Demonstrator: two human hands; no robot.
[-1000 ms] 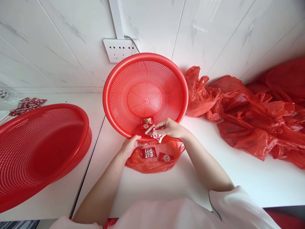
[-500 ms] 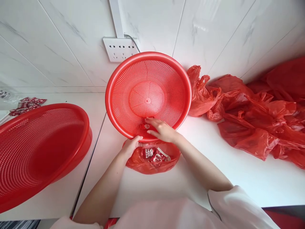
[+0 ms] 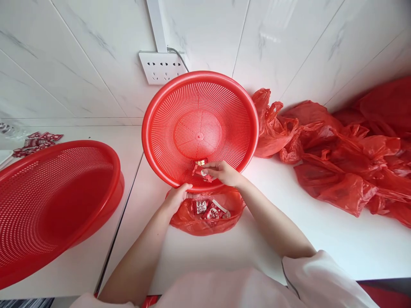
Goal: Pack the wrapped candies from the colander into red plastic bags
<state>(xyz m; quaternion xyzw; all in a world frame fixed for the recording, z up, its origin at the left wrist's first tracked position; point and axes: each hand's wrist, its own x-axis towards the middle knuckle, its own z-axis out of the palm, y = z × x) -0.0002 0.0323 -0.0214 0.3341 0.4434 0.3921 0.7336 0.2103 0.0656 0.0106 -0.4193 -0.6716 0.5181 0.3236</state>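
Since last frame, right hand point(image 3: 221, 173) drew back a little in the tilted red basket point(image 3: 199, 128), fingers now closed on a red packet point(image 3: 203, 172). Another small packet point(image 3: 200, 162) lies just beside it, inside the basket's lower side. Left hand point(image 3: 177, 197) unmoved, gripping the rim of the open red bag point(image 3: 205, 226) against the basket edge. Bag sits on white surface point(image 3: 205, 256), some packets point(image 3: 215, 210) inside. Second basket point(image 3: 73, 201) at left; heaped red bags point(image 3: 346, 162) at right.
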